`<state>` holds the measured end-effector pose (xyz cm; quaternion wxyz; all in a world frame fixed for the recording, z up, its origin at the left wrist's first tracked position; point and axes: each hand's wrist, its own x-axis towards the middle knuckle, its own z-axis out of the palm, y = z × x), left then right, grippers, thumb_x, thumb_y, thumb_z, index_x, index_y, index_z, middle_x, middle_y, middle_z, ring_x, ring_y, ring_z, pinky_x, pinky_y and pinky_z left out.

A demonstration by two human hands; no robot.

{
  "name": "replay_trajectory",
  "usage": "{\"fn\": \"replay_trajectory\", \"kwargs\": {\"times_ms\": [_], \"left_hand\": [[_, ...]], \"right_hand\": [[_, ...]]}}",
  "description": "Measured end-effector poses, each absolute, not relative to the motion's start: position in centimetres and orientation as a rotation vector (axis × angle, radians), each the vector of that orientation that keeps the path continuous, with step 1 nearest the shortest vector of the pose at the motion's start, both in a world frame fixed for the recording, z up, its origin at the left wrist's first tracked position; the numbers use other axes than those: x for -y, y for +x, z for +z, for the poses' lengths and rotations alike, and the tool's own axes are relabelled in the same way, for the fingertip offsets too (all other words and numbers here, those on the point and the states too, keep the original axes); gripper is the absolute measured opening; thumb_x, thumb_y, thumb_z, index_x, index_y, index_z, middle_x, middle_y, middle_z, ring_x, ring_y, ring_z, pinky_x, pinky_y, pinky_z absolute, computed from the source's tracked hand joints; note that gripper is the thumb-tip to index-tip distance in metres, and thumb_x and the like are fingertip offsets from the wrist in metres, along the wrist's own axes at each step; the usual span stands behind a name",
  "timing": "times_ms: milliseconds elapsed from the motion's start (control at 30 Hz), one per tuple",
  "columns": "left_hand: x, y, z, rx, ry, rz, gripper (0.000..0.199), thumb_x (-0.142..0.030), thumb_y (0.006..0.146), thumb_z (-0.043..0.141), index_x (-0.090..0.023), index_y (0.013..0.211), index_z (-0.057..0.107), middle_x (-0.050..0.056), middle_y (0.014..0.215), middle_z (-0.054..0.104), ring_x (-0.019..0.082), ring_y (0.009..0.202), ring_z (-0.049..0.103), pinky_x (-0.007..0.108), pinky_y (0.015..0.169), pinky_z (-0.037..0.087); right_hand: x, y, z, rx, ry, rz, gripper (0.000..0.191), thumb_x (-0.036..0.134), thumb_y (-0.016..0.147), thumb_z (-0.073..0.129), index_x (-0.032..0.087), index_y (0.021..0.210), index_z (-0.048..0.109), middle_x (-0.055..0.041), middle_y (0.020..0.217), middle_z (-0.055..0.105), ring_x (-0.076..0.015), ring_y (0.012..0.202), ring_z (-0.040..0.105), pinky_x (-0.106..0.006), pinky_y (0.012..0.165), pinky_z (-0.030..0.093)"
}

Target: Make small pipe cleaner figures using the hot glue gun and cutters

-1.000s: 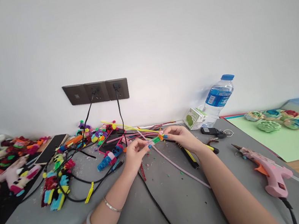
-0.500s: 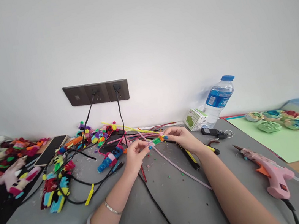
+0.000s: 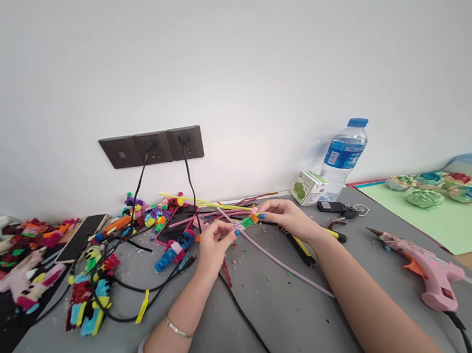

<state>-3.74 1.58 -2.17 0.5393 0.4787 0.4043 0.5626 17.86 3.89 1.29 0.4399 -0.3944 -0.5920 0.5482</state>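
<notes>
My left hand (image 3: 215, 246) pinches the left end of a small green, orange and pink pipe-cleaner piece (image 3: 248, 222). At the other end, the fingertips of my right hand (image 3: 288, 221) close on its orange part. A long pale pink pipe cleaner (image 3: 285, 266) slants down from beside my left fingertips towards my right forearm; whether it is joined to the piece I cannot tell. Yellow-and-black-handled pliers (image 3: 299, 245) lie under my right hand. To the left of my left hand rests a blue and pink pipe-cleaner figure (image 3: 172, 256).
Black cables (image 3: 248, 326) cross the grey table (image 3: 221, 349). Colourful pipe-cleaner figures (image 3: 87, 300) and a phone (image 3: 81, 239) lie left. On the right are a tilted water bottle (image 3: 343, 160), a small box (image 3: 306, 187), keys (image 3: 337, 209), a pink glue gun (image 3: 431, 276) and green paper (image 3: 446, 227).
Another person's hand at the left edge has gone out of view. My own two hands and the piece between them stay almost where they were.
</notes>
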Motion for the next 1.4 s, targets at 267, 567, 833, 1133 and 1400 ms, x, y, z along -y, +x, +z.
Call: {"fn": "replay_trajectory", "kwargs": {"times_ms": [267, 567, 833, 1133, 1400], "left_hand": [[-1.53, -3.85, -2.07, -0.954, 1.164, 1.331, 0.022, -0.026, 0.062, 0.084, -0.016, 0.074, 0.069, 0.001, 0.072, 0.067, 0.014, 0.069, 0.063, 0.025, 0.066, 0.053], [-1.41, -3.8, -1.89, -0.969, 1.151, 1.335, 0.022, -0.025, 0.06, 0.084, -0.016, 0.074, 0.069, 0.0, 0.071, 0.067, 0.012, 0.067, 0.062, 0.023, 0.065, 0.052], [-1.4, -3.83, -1.93, -0.971, 1.179, 1.332, 0.024, -0.027, 0.062, 0.084, -0.016, 0.076, 0.068, 0.001, 0.073, 0.068, 0.014, 0.068, 0.063, 0.025, 0.066, 0.053], [-1.5, -3.83, -2.11, -0.968, 1.185, 1.324, 0.024, -0.029, 0.062, 0.084, -0.016, 0.075, 0.068, 0.001, 0.072, 0.066, 0.014, 0.069, 0.062, 0.026, 0.067, 0.053], [-1.5, -3.77, -2.16, -0.969, 1.181, 1.328, 0.024, -0.03, 0.062, 0.084, -0.016, 0.075, 0.068, 0.002, 0.074, 0.067, 0.014, 0.069, 0.063, 0.026, 0.066, 0.054]], "right_hand": [[-3.67, 17.76, 1.57, 1.458, -0.981, 1.378, 0.034, 0.051, 0.069, 0.083, 0.02, 0.077, 0.071, -0.005, 0.092, 0.076, -0.022, 0.092, 0.067, -0.038, 0.091, 0.048], [-3.68, 17.73, 1.72, 1.478, -0.98, 1.365, 0.036, 0.053, 0.068, 0.083, 0.02, 0.076, 0.071, -0.0054, 0.089, 0.076, -0.0234, 0.094, 0.067, -0.039, 0.092, 0.048], [-3.65, 17.73, 1.72, 1.478, -0.986, 1.357, 0.037, 0.054, 0.068, 0.083, 0.02, 0.075, 0.071, -0.0058, 0.09, 0.077, -0.0232, 0.092, 0.068, -0.039, 0.091, 0.049], [-3.57, 17.66, 1.9, 1.467, -0.969, 1.367, 0.035, 0.052, 0.068, 0.084, 0.02, 0.075, 0.072, -0.0054, 0.09, 0.076, -0.0223, 0.091, 0.067, -0.039, 0.091, 0.049], [-3.53, 17.69, 1.86, 1.474, -0.977, 1.367, 0.035, 0.052, 0.069, 0.083, 0.02, 0.076, 0.072, -0.0052, 0.089, 0.076, -0.0223, 0.091, 0.067, -0.039, 0.091, 0.048]]}}
